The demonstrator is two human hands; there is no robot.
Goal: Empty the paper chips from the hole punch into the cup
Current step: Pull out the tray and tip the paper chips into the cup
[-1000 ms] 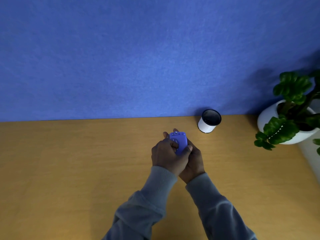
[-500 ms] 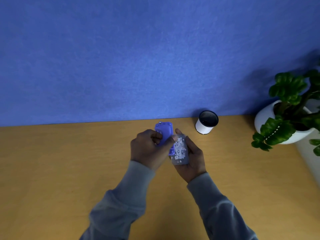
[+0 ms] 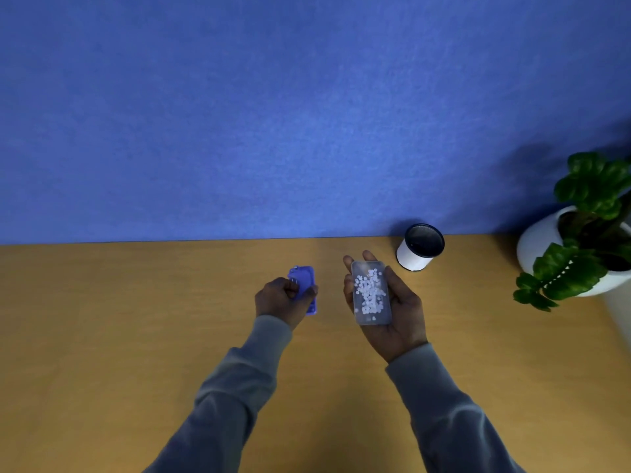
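The blue hole punch body (image 3: 305, 283) is gripped in my left hand (image 3: 285, 298), held just above the wooden desk at centre left. Its clear chip tray (image 3: 371, 292) lies flat in the palm of my right hand (image 3: 392, 308), face up and full of white paper chips (image 3: 368, 290). The two parts are separated by a gap. The white cup with a dark inside (image 3: 420, 246) stands upright at the back of the desk, just beyond and to the right of my right hand's fingertips.
A green plant in a white pot (image 3: 577, 247) stands at the right end of the desk. A blue wall panel (image 3: 273, 114) rises directly behind the wooden desk (image 3: 102, 336).
The clear tray came off the punch body. My left hand carried the blue body to the left, and my right hand moved right with the tray, closer to the cup.
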